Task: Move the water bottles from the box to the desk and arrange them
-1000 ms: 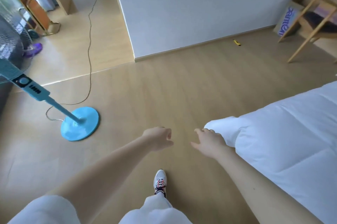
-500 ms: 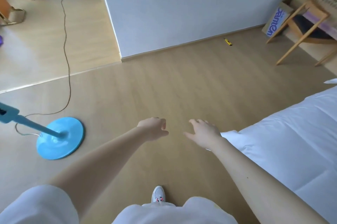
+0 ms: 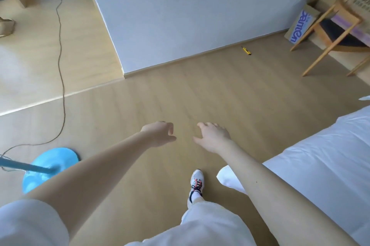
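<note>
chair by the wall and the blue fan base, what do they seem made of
The chair looks like pale wood with a smooth finish, going by its tan, slender legs and curved back rail; its dark seat may be fabric. The fan base looks like moulded plastic: uniformly light blue with a soft sheen.
</note>
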Motion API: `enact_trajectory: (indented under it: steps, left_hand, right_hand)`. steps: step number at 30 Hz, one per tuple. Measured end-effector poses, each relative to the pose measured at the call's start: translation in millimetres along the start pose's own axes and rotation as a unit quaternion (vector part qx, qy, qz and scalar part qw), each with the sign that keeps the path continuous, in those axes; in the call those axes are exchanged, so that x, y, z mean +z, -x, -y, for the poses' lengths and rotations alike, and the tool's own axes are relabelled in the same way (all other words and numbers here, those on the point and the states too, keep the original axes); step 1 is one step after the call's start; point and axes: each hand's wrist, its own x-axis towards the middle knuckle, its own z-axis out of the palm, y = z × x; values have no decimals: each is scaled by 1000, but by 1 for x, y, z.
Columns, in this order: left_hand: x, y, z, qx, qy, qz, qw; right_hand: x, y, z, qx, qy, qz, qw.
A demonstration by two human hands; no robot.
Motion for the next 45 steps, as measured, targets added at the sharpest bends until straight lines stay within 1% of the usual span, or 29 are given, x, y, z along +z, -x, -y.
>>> enact_trajectory:
  steps: [3,8,12,15,19,24,30,34,40,43,45]
  left_hand:
    - [-45,-38,-22,2,-17,-11,1000]
    - [-113,-102,-69,21,-37,-53,998]
    - [-137,-144,-101,32,-59,-53,996]
    - [-141,-169,-123,50,-77,-31,995]
    - [-148,-206,-156,90,-90,-25,992]
    - [-153,-255,-205,161,-114,-4,980]
    - [-175,-335,-255,240,-149,26,959]
    - [-214,-396,-278,281,-164,45,945]
    - [-294,-482,-296,311,-158,27,937]
    - [-315,-520,-307,323,-168,19,931]
    - [-317,-536,-317,331,-175,31,927]
  right_hand:
    - [-34,-33,-26,-1,-20,-21,1000]
    - [-94,-80,-85,14,-46,-47,998]
    - [-122,-107,-128,29,-57,-63,996]
    - [-128,-115,-154,47,-76,-61,994]
    - [-129,-121,-192,90,-96,-52,990]
    - [-134,-127,-244,160,-114,-42,980]
    - [-156,-156,-301,259,-137,-42,955]
    - [-189,-191,-326,306,-143,-37,940]
    - [-267,-251,-352,329,-132,-62,933]
    - [-284,-268,-362,346,-159,-80,921]
    - [-286,-273,-368,360,-179,-72,913]
